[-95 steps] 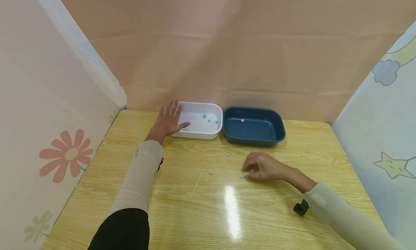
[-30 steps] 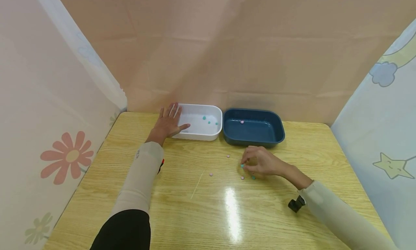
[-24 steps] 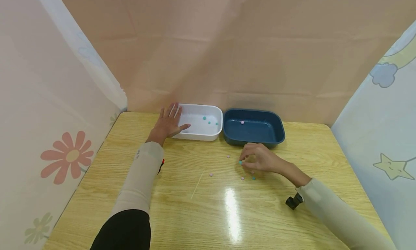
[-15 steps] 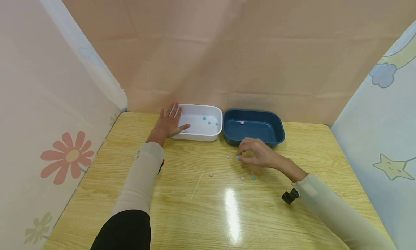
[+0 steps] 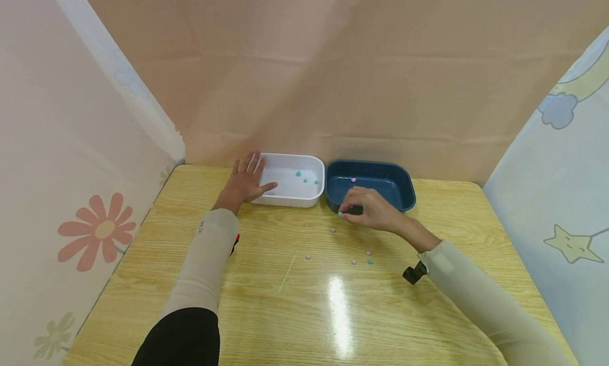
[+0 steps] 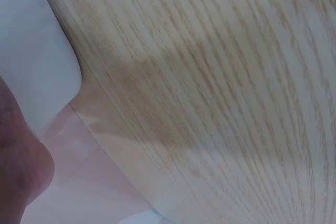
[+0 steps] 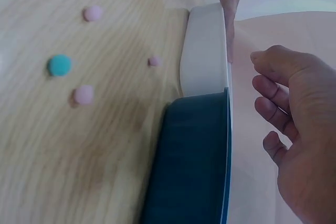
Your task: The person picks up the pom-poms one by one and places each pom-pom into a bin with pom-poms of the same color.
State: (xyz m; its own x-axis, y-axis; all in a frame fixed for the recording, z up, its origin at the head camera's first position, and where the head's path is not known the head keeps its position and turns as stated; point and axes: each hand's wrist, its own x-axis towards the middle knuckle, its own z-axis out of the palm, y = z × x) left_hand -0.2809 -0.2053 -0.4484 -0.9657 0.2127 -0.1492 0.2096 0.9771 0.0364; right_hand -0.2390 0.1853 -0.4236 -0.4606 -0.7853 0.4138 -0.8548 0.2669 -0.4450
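Observation:
My left hand (image 5: 244,184) lies with fingers spread over the left end of the white tray (image 5: 288,201), its thumb reaching over the front rim. Inside that tray are a few small teal balls (image 5: 298,174). Between thumb and fingertips my right hand (image 5: 372,210) pinches another small teal ball (image 5: 340,213), just at the front left rim of the dark blue tray (image 5: 404,203). One pink ball (image 5: 353,180) lies in the blue tray. In the right wrist view the curled fingers (image 7: 273,111) show above the tray rims, and the pinched ball is hidden.
On the wooden table (image 5: 266,313) before the trays lie several pink balls (image 5: 354,262) and a teal ball (image 5: 369,261). Both trays stand side by side against the brown back sheet (image 5: 304,91). Printed sheets (image 5: 104,144) flank the table.
My right hand took up a teal ball from among the loose ones and has carried it forward and left to the blue tray's rim. The left hand keeps its place.

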